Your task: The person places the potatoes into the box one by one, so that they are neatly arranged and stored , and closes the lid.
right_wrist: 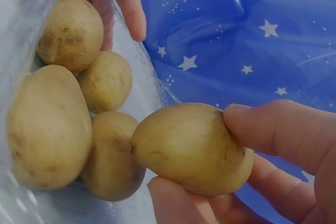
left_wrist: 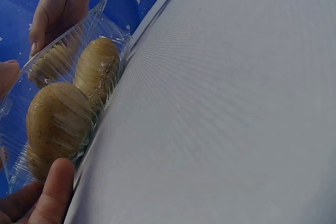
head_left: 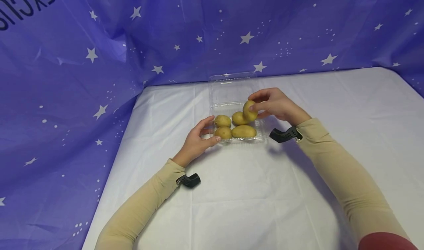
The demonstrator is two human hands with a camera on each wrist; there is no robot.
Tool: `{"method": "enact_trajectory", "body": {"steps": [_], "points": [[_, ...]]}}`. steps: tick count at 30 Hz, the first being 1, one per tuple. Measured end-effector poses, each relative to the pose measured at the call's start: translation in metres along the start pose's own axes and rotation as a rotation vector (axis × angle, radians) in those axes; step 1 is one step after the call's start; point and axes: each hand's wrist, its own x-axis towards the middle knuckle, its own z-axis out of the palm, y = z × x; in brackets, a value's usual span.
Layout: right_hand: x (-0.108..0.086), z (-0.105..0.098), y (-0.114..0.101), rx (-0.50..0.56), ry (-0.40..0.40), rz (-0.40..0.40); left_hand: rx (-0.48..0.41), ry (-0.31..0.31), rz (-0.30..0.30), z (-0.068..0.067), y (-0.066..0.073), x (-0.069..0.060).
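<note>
My right hand (head_left: 276, 104) pinches a potato (right_wrist: 191, 148) between thumb and fingers, tilted above the right rear part of a clear plastic clamshell container (head_left: 261, 135). Several more potatoes lie inside it, among them a long one (head_left: 244, 131) at the front right and a rounder one (head_left: 223, 133) at the front left. The held potato overlaps a rear potato (head_left: 239, 118) in the head view; whether they touch I cannot tell. At the container's left end, my left hand (head_left: 196, 139) holds its side, the thumb (left_wrist: 56, 187) against the front wall.
The container's hinged lid (head_left: 232, 90) stands open toward the back. A white cloth (head_left: 232, 198) covers the table. Behind it and at the left hangs a purple-blue curtain (head_left: 185, 29) with stars. Black curved mounts (head_left: 285, 135) sit on both wrists.
</note>
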Motion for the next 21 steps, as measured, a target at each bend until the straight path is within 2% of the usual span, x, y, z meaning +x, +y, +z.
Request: {"method": "enact_trajectory", "body": {"steps": [6,21], "points": [[0.001,0.008,-0.001,-0.072,-0.008,-0.007,-0.007,0.001,-0.001,0.0,-0.001,0.0],[0.004,0.022,-0.001,-0.132,-0.034,-0.005,0.003,0.003,-0.007,0.001,-0.001,0.001]]}}
